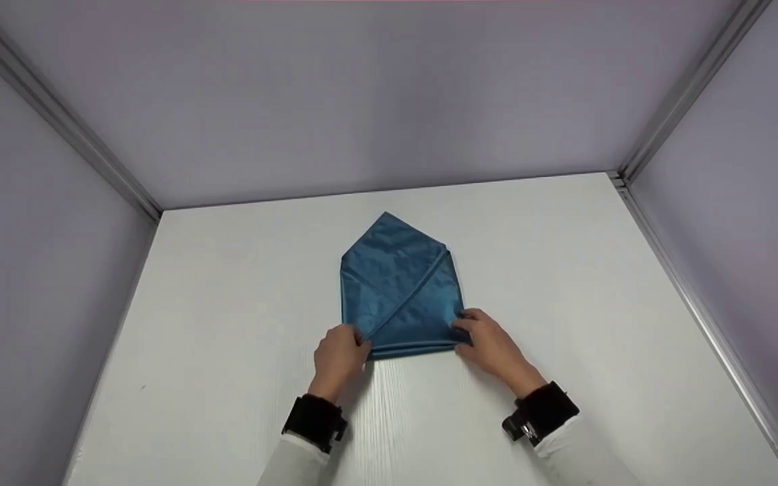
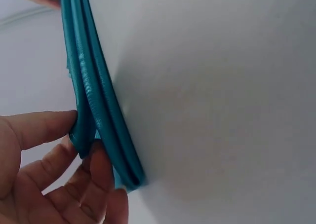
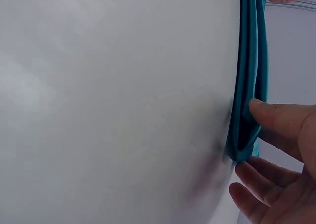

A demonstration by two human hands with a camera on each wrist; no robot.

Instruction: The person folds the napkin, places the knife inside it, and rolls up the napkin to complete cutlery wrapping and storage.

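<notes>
A shiny teal cloth lies folded on the white table, its point toward the far wall and its straight edge nearest me. My left hand pinches the near left corner of that edge; in the left wrist view the thumb and fingers close on the layered cloth. At the near right corner my right hand pinches the cloth, thumb on top. Both wrists wear black straps over white sleeves.
Pale grey walls with metal corner rails enclose the table on the left, back and right. A metal rail runs along the table's right edge.
</notes>
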